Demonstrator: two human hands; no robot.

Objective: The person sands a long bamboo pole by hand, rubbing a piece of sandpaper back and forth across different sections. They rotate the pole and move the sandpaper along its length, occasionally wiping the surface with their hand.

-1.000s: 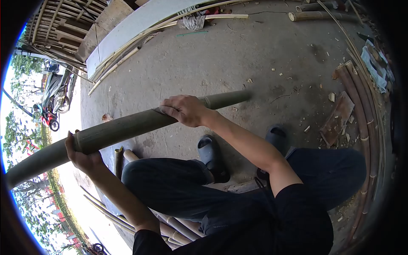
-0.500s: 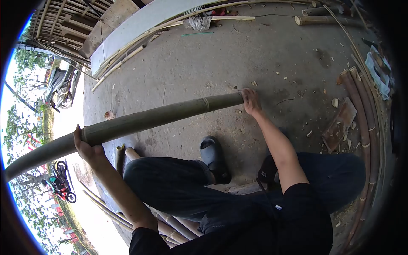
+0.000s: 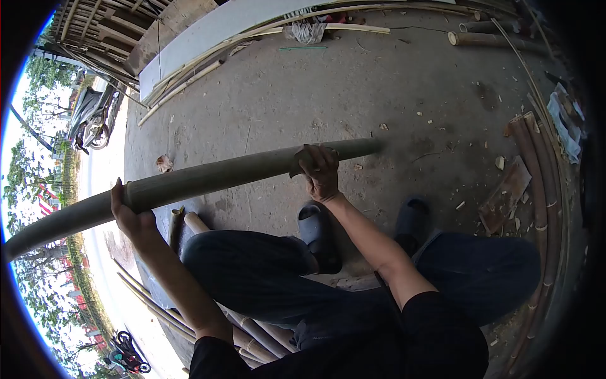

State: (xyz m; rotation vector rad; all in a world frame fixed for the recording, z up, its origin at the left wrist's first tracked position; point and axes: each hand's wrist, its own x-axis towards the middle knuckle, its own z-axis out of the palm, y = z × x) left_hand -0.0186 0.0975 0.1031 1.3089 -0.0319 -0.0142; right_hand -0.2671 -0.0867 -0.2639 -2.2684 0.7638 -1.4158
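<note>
A long green bamboo pole [image 3: 214, 179] runs across the head view, from the left edge to a blurred tip over the floor. My left hand [image 3: 130, 213] supports it from below near a node, its fingers curled round it. Further right, my right hand [image 3: 322, 170] is closed over the pole. Between that palm and the bamboo is a thin brownish sheet [image 3: 303, 156] that looks like sandpaper; its edges stick out past my fingers.
Below are my sandals [image 3: 314, 227] on the concrete floor [image 3: 265, 101]. Dark bamboo poles [image 3: 544, 208] lie along the right side, near a flat scrap board [image 3: 505, 196] and wood chips. More poles [image 3: 252, 335] lie beneath me. A parked motorbike [image 3: 91, 120] stands outside.
My right hand has slid leftward along the pole from near its tip, bringing the brownish sheet into view. My left hand keeps its hold. A motorbike outside has moved down the view.
</note>
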